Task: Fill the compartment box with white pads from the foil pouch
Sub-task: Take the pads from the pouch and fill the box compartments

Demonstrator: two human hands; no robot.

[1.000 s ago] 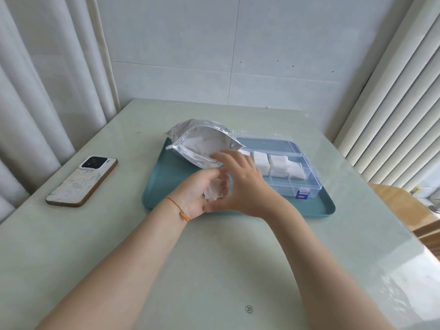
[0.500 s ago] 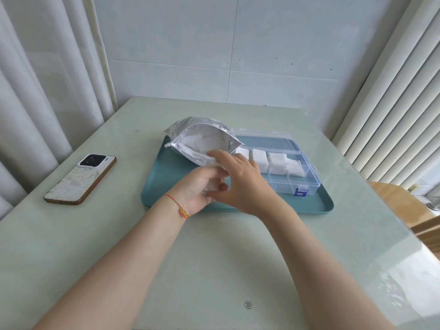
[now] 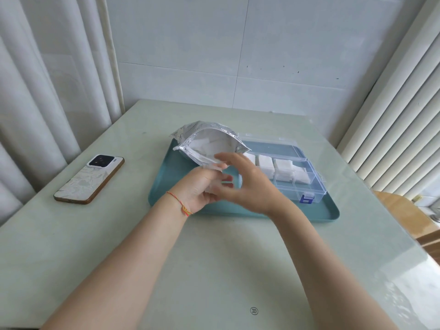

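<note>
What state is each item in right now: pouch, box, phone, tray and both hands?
foil pouch: open, lying on the tray, white pads visible inside
compartment box: lid open, far compartments hold white pads, near ones look empty
phone: face down on the table
tray: flat on the table, carrying pouch and box
left hand: holds white pads
right hand: blurred, fingers spread

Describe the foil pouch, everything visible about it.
The foil pouch is silvery, crinkled foil with a zip strip along its mouth. It lies on its side at the far left corner of the teal tray, mouth gaping toward the person, white pads showing inside. Its right end overlaps the clear compartment box. The right hand reaches at its lower lip; contact is blurred.
</note>
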